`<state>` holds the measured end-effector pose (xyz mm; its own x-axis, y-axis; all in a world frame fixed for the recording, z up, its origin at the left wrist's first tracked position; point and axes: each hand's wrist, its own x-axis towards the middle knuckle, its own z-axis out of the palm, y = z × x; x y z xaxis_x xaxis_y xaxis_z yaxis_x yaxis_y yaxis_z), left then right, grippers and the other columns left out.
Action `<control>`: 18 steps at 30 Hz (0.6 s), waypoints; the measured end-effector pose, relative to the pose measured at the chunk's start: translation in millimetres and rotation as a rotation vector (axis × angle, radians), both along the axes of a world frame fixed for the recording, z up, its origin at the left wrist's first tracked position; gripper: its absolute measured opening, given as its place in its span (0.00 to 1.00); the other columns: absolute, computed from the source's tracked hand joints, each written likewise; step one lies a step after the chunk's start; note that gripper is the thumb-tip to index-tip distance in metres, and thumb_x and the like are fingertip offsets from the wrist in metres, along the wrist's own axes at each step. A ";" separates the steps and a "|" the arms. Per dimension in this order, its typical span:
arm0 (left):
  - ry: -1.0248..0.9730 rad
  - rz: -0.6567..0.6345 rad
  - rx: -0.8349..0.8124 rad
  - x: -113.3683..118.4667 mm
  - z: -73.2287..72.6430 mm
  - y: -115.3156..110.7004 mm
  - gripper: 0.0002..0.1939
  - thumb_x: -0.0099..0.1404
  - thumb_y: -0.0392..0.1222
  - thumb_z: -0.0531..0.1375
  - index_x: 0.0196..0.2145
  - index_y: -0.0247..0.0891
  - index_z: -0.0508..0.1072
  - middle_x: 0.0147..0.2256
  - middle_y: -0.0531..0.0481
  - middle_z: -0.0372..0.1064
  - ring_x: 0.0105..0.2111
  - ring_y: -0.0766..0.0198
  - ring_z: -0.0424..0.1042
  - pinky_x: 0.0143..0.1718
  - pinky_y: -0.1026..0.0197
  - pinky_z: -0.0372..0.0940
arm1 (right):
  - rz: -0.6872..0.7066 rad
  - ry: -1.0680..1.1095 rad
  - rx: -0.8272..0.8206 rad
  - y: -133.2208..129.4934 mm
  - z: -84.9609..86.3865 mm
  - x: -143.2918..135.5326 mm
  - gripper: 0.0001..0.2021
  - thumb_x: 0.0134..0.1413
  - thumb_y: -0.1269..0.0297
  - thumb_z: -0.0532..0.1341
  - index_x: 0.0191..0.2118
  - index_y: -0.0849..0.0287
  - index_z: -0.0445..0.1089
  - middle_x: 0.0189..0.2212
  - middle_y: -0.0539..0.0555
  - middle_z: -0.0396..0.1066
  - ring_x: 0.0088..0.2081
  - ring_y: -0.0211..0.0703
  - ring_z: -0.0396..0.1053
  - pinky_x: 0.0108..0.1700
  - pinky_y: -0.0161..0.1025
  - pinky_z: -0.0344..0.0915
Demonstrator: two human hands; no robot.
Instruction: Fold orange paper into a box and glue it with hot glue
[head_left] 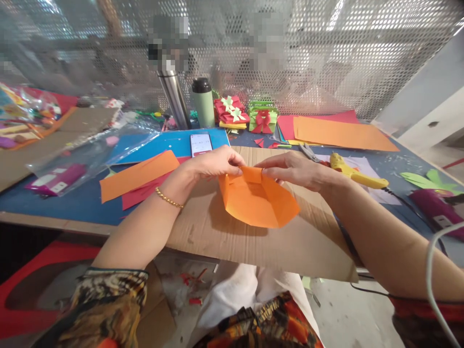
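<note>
A folded orange paper box point(253, 200) rests over a sheet of brown cardboard point(203, 232), its walls standing up at the far side and its near flap spread toward me. My left hand point(223, 162) pinches the far left corner of the box. At the far right corner, the fingers and thumb of my right hand point(290, 169) close on the paper wall. Some fingertips are hidden behind the far edge. Just right of my right hand lie a yellow glue gun point(353, 171) and scissors point(308, 152).
Orange strips point(139, 174) and a phone point(200, 144) lie to the left. Behind stand a steel flask point(175, 99), a green bottle point(203, 104), red paper boxes point(232, 112) and a green paper box point(263, 121). Orange sheets point(340, 134) lie back right. A white cable point(431, 270) hangs at right.
</note>
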<state>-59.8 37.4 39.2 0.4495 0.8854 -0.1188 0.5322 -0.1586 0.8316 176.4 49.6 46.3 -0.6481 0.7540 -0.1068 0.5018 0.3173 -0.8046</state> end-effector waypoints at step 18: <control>-0.008 -0.112 -0.027 5.1 2.0 -8.5 0.07 0.54 0.32 0.64 0.31 0.34 0.83 0.26 0.50 0.76 0.26 0.67 0.70 0.29 0.64 0.61 | 0.166 -0.053 -0.004 6.1 -4.8 7.3 0.16 0.48 0.65 0.64 0.45 0.54 0.81 0.37 0.52 0.82 0.39 0.45 0.77 0.38 0.37 0.72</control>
<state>-54.7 28.9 41.2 0.5466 0.8260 -0.1378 0.5059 -0.1946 0.8403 183.7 55.7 41.5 -0.7569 0.6367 -0.1473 0.4850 0.3962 -0.7796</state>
